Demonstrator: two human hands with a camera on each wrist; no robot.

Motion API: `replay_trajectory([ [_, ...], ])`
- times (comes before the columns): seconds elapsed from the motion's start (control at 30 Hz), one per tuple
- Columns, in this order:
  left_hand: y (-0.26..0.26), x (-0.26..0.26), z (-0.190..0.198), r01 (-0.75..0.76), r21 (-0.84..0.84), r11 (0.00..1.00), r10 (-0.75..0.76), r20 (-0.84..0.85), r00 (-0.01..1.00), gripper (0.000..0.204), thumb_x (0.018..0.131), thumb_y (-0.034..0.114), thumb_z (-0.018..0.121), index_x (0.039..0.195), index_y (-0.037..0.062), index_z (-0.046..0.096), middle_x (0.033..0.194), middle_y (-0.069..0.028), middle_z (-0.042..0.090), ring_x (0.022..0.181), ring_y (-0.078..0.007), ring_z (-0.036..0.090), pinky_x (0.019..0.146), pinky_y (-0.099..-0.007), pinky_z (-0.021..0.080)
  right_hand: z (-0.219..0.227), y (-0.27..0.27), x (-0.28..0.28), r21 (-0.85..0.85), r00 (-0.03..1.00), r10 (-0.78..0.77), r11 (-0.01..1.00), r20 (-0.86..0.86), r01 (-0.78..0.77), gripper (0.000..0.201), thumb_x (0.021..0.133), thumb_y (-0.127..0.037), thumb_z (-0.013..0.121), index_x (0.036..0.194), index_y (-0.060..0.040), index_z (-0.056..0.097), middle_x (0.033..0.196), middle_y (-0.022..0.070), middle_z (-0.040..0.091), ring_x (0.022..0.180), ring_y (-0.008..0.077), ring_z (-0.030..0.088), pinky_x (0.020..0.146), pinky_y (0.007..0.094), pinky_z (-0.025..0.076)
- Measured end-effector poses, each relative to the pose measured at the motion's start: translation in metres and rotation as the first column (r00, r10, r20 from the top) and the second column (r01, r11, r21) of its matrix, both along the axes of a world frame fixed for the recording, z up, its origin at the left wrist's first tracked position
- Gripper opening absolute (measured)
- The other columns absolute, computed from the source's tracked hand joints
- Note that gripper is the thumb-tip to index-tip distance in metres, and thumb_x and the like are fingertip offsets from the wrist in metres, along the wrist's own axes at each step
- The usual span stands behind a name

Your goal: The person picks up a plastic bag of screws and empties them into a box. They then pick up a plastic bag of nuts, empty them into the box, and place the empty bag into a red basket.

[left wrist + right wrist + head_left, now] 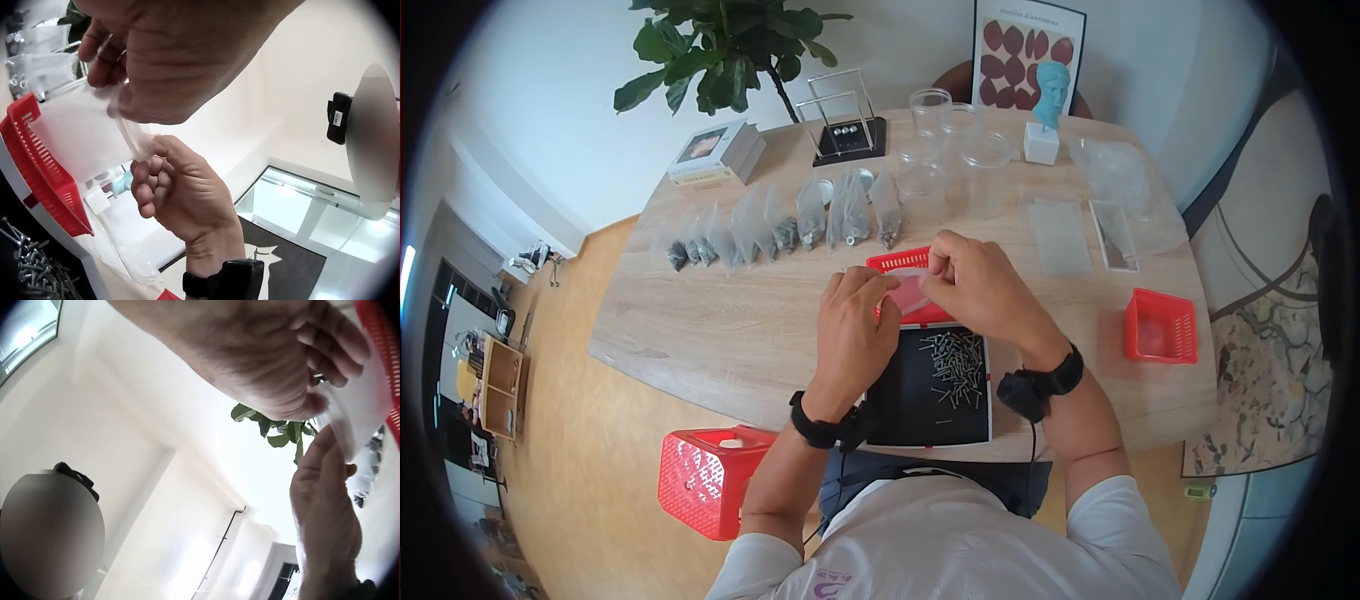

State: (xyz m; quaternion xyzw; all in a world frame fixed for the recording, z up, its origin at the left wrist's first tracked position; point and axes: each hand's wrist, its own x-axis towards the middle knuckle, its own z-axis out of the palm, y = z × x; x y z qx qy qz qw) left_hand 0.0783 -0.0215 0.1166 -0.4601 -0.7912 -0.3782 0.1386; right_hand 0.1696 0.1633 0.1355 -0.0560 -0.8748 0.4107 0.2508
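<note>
A frosted, translucent plastic bag (pixel 81 134) is stretched between my two hands, its upper edge pinched on both sides. The left hand (pixel 858 325) pinches one end of that edge, and the right hand (pixel 985 290) pinches the other end between thumb and fingers. Behind the bag sits a red perforated basket (pixel 898 260), partly covered by it and by the hands. Close to me, a black tray (pixel 900 400) with a white rim carries a heap of metal screws (pixel 955 370); one lies apart near the front. The bag looks flat, without screws inside.
Several filled plastic bags (pixel 750 235) stand in a row at the back left. Clear cups (pixel 922 180) stand behind them. Flat empty bags (pixel 1058 237) lie at right, beyond a red basket (pixel 1160 330). A red stool (pixel 700 485) stands below the table's left front.
</note>
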Motion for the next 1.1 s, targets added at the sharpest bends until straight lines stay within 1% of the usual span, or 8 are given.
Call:
replay_trajectory([
  [0.1,0.006,-0.004,-0.009,0.011,-0.106,0.994,-0.007,0.039,0.999,0.024,0.087,0.001,0.064,0.108,0.0007,0.076,0.107,-0.017,0.071,0.102,-0.038,0.063,0.092,-0.046,0.052,0.003,0.013,0.002,-0.059,0.992,0.081,0.995,0.099,-0.075,0.019,0.088,-0.013,0.076,0.094,0.0021,0.065,0.071,0.0175,0.067,0.063,0.0284,0.067,0.06,0.0375,0.051],
  [0.2,0.01,-0.006,-0.017,0.035,-0.136,0.99,-0.029,0.042,0.999,0.022,0.088,0.003,0.065,0.107,0.0012,0.076,0.107,-0.0165,0.071,0.102,-0.0381,0.063,0.092,-0.0465,0.051,0.009,0.019,0.006,-0.032,0.99,0.008,0.999,0.143,-0.003,0.022,0.091,-0.017,0.076,0.098,0.0021,0.067,0.075,0.0193,0.069,0.068,0.0312,0.068,0.061,0.0384,0.05],
  [0.27,0.01,-0.005,-0.019,0.046,-0.141,0.989,-0.041,0.039,0.998,0.021,0.089,0.003,0.066,0.107,0.0011,0.076,0.107,-0.0163,0.071,0.102,-0.038,0.063,0.092,-0.0465,0.051,-0.004,0.024,0.002,0.208,0.991,-0.135,0.97,0.011,0.129,0.021,0.092,-0.015,0.074,0.097,0.0035,0.066,0.082,0.023,0.072,0.076,0.0402,0.071,0.066,0.0449,0.054],
  [0.4,0.01,-0.004,-0.022,0.051,-0.13,0.99,-0.048,0.024,0.999,0.017,0.092,0.005,0.067,0.106,0.0012,0.075,0.107,-0.0161,0.071,0.101,-0.038,0.063,0.091,-0.0464,0.051,-0.03,0.036,-0.009,0.387,0.943,-0.304,0.892,0.135,0.232,0.023,0.09,-0.012,0.073,0.1,0.0046,0.063,0.089,0.0278,0.072,0.088,0.0481,0.071,0.076,0.0526,0.056],
  [0.47,0.008,-0.003,-0.021,0.055,-0.124,0.991,-0.052,0.029,0.998,0.017,0.093,0.005,0.067,0.107,0.0013,0.075,0.107,-0.016,0.071,0.101,-0.0379,0.063,0.091,-0.0462,0.051,-0.038,0.043,-0.015,0.391,0.908,-0.272,0.91,0.319,0.136,0.026,0.087,-0.01,0.074,0.103,0.0051,0.06,0.092,0.0316,0.071,0.096,0.0516,0.069,0.084,0.056,0.056],
  [0.8,0.006,0.002,-0.031,0.053,-0.102,0.993,-0.051,0.029,0.998,0.025,0.088,0.0,0.066,0.11,0.0038,0.077,0.102,-0.0136,0.07,0.098,-0.0362,0.064,0.088,-0.0457,0.052,-0.003,0.02,0.001,0.363,0.902,-0.227,0.928,0.367,0.086,0.022,0.089,-0.012,0.071,0.102,0.0031,0.064,0.097,0.0308,0.071,0.095,0.0489,0.07,0.083,0.0544,0.055],
  [0.97,0.01,0.003,-0.026,0.035,-0.122,0.992,-0.032,0.03,0.999,0.028,0.086,-0.001,0.063,0.11,0.0041,0.077,0.104,-0.0135,0.07,0.099,-0.0365,0.064,0.089,-0.0454,0.053,-0.012,0.0,0.001,0.314,0.963,0.267,0.918,-0.042,-0.241,0.019,0.092,-0.014,0.066,0.079,-0.0001,0.069,0.087,0.0228,0.071,0.088,0.0438,0.069,0.084,0.0511,0.054],
  [1.1,0.009,-0.001,-0.026,0.051,-0.136,0.989,-0.047,0.035,0.998,0.029,0.085,-0.002,0.064,0.11,0.0038,0.077,0.106,-0.0135,0.071,0.1,-0.0367,0.064,0.09,-0.0456,0.052,-0.029,0.001,-0.004,0.551,0.973,0.067,0.815,0.219,-0.18,0.018,0.089,-0.012,0.063,0.08,-0.0031,0.076,0.082,0.0219,0.072,0.084,0.0415,0.07,0.082,0.0498,0.055],
])
